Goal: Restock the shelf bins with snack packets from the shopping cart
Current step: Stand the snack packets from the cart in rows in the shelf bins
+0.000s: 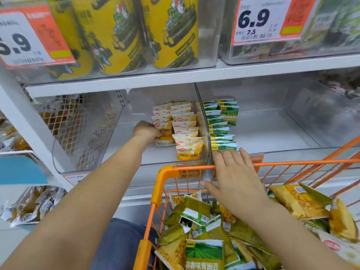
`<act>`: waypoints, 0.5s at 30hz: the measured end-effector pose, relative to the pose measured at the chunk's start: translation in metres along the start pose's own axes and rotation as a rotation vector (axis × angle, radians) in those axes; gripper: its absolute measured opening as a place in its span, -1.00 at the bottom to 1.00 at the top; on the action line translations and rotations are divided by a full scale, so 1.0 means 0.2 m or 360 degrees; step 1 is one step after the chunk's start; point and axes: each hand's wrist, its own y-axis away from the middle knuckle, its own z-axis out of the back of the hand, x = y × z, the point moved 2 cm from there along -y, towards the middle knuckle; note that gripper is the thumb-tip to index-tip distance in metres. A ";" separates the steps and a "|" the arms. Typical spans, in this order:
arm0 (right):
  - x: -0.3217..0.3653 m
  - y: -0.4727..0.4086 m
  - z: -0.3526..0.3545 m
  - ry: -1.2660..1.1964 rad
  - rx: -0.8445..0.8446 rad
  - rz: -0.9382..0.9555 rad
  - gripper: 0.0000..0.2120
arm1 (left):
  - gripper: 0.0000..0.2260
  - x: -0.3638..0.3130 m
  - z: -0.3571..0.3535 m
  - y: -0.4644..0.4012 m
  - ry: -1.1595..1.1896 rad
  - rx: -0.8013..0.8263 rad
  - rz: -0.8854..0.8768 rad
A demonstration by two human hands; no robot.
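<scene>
Head view, left to right: mesh basket (pixel 78 121) at far left on the lower shelf; left hand (pixel 146 131) inside the left clear bin (pixel 124 121), fingers curled onto the front yellow packet (pixel 164 136) of the left row; second row of yellow packets (pixel 188 137) beside it, upright, "CRAB ROE FLAVORED" at front; green packets (pixel 221 121) lined up along the divider in the right bin (pixel 292 121); right hand (pixel 236 178) flat, fingers spread, over the orange cart rim (pixel 194 168), fingertips near the frontmost green packet, holding nothing; loose green and yellow packets (pixel 204 230) heaped in the cart below.
</scene>
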 end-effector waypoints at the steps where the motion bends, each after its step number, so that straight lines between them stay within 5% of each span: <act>1: 0.01 0.00 0.02 -0.0022 0.0056 0.0017 -0.30 | -0.87 0.00 0.00 -0.01 0.0004 0.0017 0.0003; 6: 0.00 0.02 0.17 -0.0172 0.0126 0.0069 -0.32 | -0.53 -0.09 0.04 0.15 -0.0058 -0.0048 -0.0097; 9: 0.05 0.04 0.30 -0.0344 -0.0123 0.0096 -0.60 | -0.64 -0.20 0.13 0.42 -0.0076 -0.0211 -0.0537; 11: 0.09 0.06 0.31 -0.0450 0.0045 0.0229 -0.65 | -0.84 -0.21 0.15 0.64 -0.0035 0.0033 -0.0832; 15: 0.24 0.14 0.19 -0.0445 0.0678 0.0569 -0.43 | -0.92 -0.05 0.16 1.02 -0.0325 0.0443 -0.1103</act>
